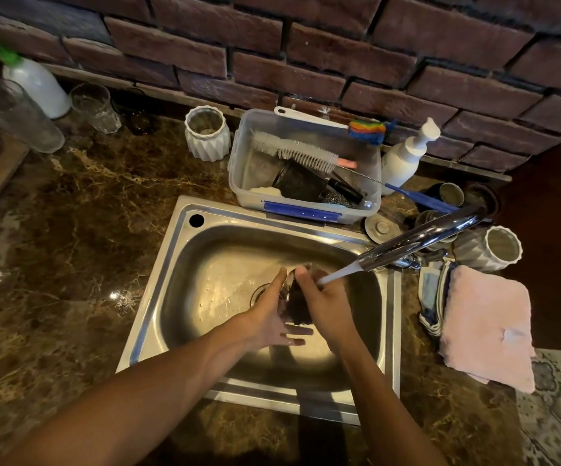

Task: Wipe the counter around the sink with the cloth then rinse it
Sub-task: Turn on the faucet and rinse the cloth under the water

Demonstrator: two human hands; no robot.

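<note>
Both my hands are over the steel sink (178, 264), under the white tip of the faucet (420, 240). Between them hangs a dark wet cloth (297, 306). My left hand (275, 317) cups it from the left, thumb up and fingers reaching under it. My right hand (326, 304) grips the cloth from the right, with its fingers curled round the top. Most of the cloth is hidden between the palms. Whether water is running I cannot tell. The brown marble counter (87, 213) surrounds the sink.
A clear plastic tub (238, 156) of brushes stands behind the sink, beside a white ribbed jar (206, 134) and a white pump bottle (406, 156). A pink towel (487, 327) lies right of the sink. Glasses (94, 107) and a white bottle (37, 85) stand far left.
</note>
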